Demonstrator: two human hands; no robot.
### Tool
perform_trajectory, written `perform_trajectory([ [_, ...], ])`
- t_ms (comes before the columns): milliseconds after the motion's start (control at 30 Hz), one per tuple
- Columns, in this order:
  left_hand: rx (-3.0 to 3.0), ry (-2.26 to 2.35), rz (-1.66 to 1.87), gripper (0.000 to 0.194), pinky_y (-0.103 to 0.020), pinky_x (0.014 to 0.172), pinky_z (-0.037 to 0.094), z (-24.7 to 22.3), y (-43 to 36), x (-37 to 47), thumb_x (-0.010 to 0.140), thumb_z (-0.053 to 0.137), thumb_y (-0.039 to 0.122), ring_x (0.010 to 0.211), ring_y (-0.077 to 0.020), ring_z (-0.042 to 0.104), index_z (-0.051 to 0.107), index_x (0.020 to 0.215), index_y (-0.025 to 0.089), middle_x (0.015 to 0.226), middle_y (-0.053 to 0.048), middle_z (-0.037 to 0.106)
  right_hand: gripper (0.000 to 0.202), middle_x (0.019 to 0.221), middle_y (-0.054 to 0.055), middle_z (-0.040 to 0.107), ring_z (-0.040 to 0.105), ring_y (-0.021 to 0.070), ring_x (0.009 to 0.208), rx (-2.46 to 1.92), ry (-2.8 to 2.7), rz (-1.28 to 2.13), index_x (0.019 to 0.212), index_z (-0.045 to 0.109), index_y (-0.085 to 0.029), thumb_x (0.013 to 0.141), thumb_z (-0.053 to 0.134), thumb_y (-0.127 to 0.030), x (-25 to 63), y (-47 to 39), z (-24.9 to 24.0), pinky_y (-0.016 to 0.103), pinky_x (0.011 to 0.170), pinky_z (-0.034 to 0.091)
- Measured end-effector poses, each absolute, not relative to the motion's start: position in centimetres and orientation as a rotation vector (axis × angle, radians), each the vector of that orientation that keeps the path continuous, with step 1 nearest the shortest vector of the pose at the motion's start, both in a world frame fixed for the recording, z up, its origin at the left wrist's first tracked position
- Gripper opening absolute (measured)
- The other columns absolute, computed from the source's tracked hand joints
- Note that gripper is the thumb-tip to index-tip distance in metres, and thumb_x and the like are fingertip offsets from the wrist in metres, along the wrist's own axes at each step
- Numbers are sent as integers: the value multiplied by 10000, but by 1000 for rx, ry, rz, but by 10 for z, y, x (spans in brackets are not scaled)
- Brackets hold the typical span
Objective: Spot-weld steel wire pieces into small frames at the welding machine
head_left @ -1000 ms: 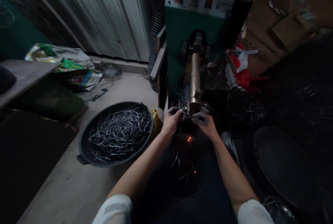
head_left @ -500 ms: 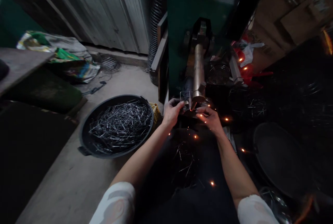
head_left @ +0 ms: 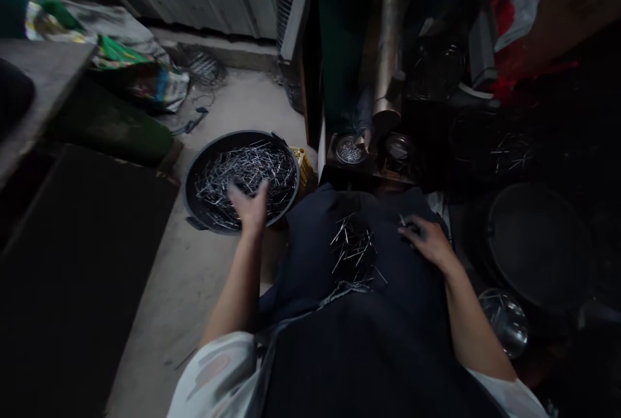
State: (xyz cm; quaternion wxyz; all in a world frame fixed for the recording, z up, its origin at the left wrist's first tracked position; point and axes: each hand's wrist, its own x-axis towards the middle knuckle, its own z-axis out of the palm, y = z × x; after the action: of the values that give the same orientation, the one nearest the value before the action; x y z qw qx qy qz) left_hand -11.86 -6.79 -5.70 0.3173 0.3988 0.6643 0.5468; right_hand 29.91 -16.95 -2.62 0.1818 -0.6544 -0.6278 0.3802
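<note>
My left hand is over a black basin piled with thin metal wire pieces; its thumb and fingers are spread, slightly blurred, with nothing visible in them. At the right of my lap, my right hand pinches a short metal wire piece between its fingertips. Several loose wire pieces lie on the dark apron across my lap. Ahead stands a machine with a thick metal cylinder arm, apart from both hands.
Below the arm, a small round dish holds tiny metal bits. A yellow crate is beside the basin. On the right are a large dark round container and a shiny metal bowl. A bench stands at left.
Both hands have left the machine's tip, where they held a bent wire frame amid sparks. The left moved to the basin, the right back toward my lap. Sparks are gone; the view tilted down.
</note>
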Motion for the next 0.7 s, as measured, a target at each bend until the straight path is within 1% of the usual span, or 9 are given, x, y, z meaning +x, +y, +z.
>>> perform_trajectory([
  [67, 1632, 1743, 1198, 323, -376, 910, 498, -51, -96, -88, 826, 718, 389, 1039, -255, 595, 638, 1064, 185, 1057, -93, 631, 214, 778, 20, 732, 700, 195, 700, -1849, -1745, 1043, 922, 650, -224, 896, 634, -435, 296, -169, -28, 262, 626, 479],
  [133, 2148, 1473, 725, 180, -371, 864, 497, -43, -118, -47, 903, 610, 331, 1035, -259, 571, 687, 1009, 207, 1080, -106, 623, 215, 760, 21, 733, 695, 191, 667, -1840, -1718, 1043, 915, 637, -225, 897, 630, -439, 293, -167, -29, 264, 621, 481],
  [200, 2477, 1196, 286, 168, -364, 789, 486, -36, -127, -9, 911, 554, 240, 1066, -281, 537, 714, 947, 206, 1097, -126, 609, 226, 756, 27, 736, 697, 196, 665, -1820, -1723, 1033, 912, 632, -226, 896, 629, -451, 292, -165, -31, 269, 629, 487],
  [300, 2680, 961, -105, 171, -402, 800, 458, -32, -123, 22, 869, 569, 180, 1114, -310, 501, 730, 810, 175, 1175, -151, 585, 253, 768, 39, 739, 709, 211, 700, -1792, -1723, 991, 913, 631, -227, 893, 626, -479, 293, -165, -36, 275, 643, 491],
  [400, 2733, 876, -242, 207, -416, 810, 431, -28, -121, 23, 887, 560, 191, 1123, -314, 486, 726, 767, 161, 1191, -158, 583, 289, 764, 40, 737, 709, 216, 692, -1796, -1698, 946, 916, 626, -230, 899, 612, -518, 295, -169, -40, 273, 623, 480],
  [467, 2767, 827, -231, 209, -400, 792, 416, -23, -128, 17, 905, 547, 200, 1125, -307, 474, 720, 794, 160, 1197, -160, 580, 306, 751, 38, 737, 700, 215, 662, -1810, -1685, 934, 919, 622, -235, 902, 606, -540, 298, -171, -42, 270, 595, 470],
  [600, 2795, 754, -173, 131, -365, 742, 392, -21, -154, 6, 888, 579, 223, 1105, -297, 468, 685, 842, 162, 1170, -155, 567, 347, 720, 33, 732, 672, 209, 583, -1837, -1631, 932, 963, 609, -242, 886, 617, -580, 302, -171, -44, 272, 549, 463],
  [667, 2804, 762, -189, 132, -352, 711, 388, -25, -163, 2, 904, 554, 215, 1084, -287, 478, 670, 911, 151, 1169, -157, 561, 375, 711, 31, 729, 651, 203, 534, -1870, -1605, 927, 976, 607, -242, 868, 625, -600, 302, -169, -44, 276, 525, 460],
  [700, 2810, 783, -185, 162, -347, 695, 387, -29, -166, 2, 930, 517, 206, 1066, -276, 487, 658, 982, 144, 1171, -156, 560, 384, 712, 33, 729, 646, 202, 520, -1883, -1600, 927, 974, 608, -241, 861, 627, -608, 301, -168, -44, 278, 519, 460],
])
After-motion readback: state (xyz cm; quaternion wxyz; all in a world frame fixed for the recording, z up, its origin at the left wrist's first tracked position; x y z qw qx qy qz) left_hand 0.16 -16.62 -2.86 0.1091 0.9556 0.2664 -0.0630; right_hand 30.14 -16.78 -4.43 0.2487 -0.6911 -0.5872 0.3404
